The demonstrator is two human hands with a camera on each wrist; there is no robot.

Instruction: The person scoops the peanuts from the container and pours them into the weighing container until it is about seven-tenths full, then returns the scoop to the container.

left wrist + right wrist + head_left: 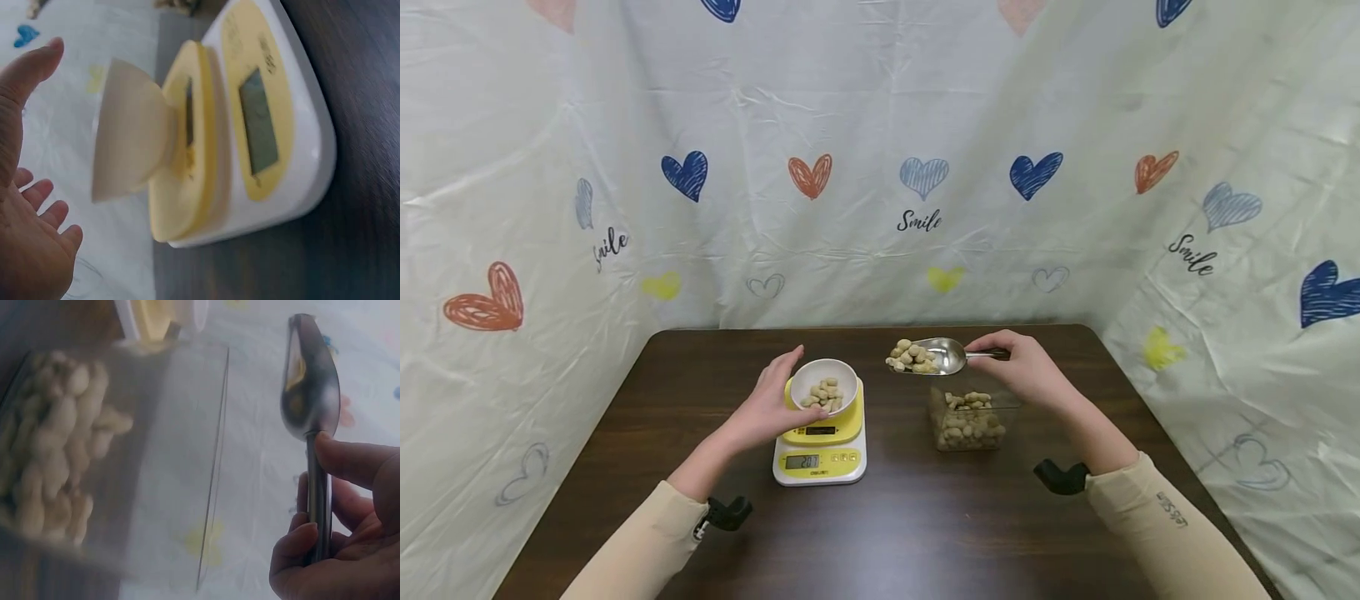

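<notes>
A metal scoop bearing several unshelled peanuts is held up in my right hand. In the right wrist view, fingers and thumb wrap the scoop's handle. Below the scoop stands a clear box partly filled with peanuts. My left hand is spread beside the white bowl, thumb and fingers extended; the left wrist view shows a gap between hand and bowl. Several peanuts lie in the bowl, which sits on a yellow and white kitchen scale with a lit number on its display.
All of this stands on a dark brown wooden table. A pale cloth printed with hearts hangs behind the table and along both sides. The scale is left of the peanut box, with bare tabletop between them.
</notes>
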